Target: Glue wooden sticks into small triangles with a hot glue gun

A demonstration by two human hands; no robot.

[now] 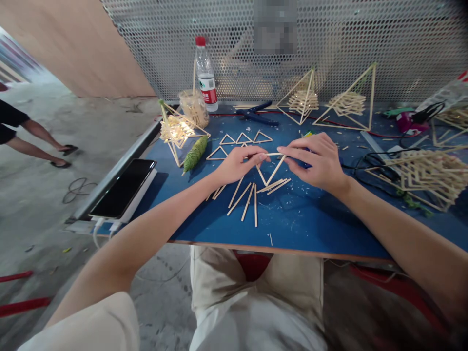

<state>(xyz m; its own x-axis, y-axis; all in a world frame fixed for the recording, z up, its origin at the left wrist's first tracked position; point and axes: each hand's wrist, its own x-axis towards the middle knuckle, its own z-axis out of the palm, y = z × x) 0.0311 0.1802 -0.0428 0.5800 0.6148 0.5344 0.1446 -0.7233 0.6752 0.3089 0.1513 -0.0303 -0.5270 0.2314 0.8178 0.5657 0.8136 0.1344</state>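
Pinching the two top corners of a stick triangle at the middle of the blue counter, the left hand and right hand grip its ends; loose sticks lie just toward the near edge.

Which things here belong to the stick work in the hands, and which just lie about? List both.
In the work:
left hand
right hand
stick triangle held between them
loose sticks
small finished triangles

Lying about:
water bottle
green twine spool
phone
blue pliers
stick pyramids
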